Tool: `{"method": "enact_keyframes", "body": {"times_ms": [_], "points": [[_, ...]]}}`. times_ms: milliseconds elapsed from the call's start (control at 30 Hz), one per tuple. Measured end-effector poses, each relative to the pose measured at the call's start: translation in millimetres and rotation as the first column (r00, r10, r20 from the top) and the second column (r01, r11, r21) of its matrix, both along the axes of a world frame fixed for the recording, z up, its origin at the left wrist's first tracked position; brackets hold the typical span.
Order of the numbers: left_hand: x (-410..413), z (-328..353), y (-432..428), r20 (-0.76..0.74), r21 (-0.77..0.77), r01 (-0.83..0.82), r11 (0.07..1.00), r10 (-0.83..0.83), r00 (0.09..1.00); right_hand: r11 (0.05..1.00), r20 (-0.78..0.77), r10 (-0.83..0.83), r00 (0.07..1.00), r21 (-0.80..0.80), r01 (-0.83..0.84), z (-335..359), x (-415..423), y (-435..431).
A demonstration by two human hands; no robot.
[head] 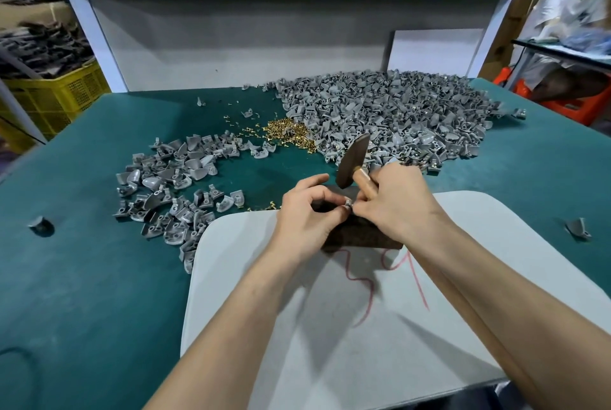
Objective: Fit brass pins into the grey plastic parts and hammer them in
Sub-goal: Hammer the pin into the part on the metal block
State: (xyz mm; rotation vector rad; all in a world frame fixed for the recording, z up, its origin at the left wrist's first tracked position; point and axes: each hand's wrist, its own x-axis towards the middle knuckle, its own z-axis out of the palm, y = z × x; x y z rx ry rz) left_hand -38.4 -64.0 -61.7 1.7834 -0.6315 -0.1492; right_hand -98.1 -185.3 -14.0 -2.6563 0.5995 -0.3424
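Two-handed pinch on one grey plastic part (pixel 347 204): left hand (pixel 305 211) fingers (pixel 317 193) curled round it, right hand (pixel 396 208) fingertips (pixel 356 208) touching its other side, judged to be seating a pin; pin too small to confirm. Right hand also clenched round hammer (pixel 352 161) handle, head tilted up, ready for the strike. Work held over dark block (pixel 360 234), presumably the anvil, on grey board (pixel 297 327). Brass pins (pixel 291 131) and large pile of grey parts (pixel 396 118) heaped within reach on green tabletop (pixel 82 277); smaller pile (pixel 172 184) to the left, finished or not cannot be told. Red scrawl (pixel 368 303) on board illegible; no labels or brands seen.
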Motion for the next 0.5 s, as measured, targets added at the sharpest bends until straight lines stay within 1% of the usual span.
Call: {"method": "enact_keyframes", "body": {"times_ms": [167,267,433,500], "points": [[-0.3,-1.5,-1.9,-0.024,-0.018,-0.019,1.0,0.018,1.0,0.995,-0.023,0.031,0.999,-0.092,-0.033,0.0,2.4,3.4],[-0.8,-2.3,-4.0,-0.065,-0.047,-0.016,0.999,0.013,0.998,0.987,-0.035,0.042,0.999,-0.155,-0.047,-0.1,3.1,5.6],[0.1,-3.7,-3.8,-0.075,-0.068,-0.004,0.998,-0.001,0.997,0.991,-0.077,0.06,0.995,-0.111,-0.069,4.8,5.6,4.6],[-1.0,-2.3,-3.1,-0.078,-0.075,-0.001,0.997,-0.005,0.997,0.988,-0.089,0.078,0.993,-0.128,-0.089,9.1,6.6,6.0]]}}
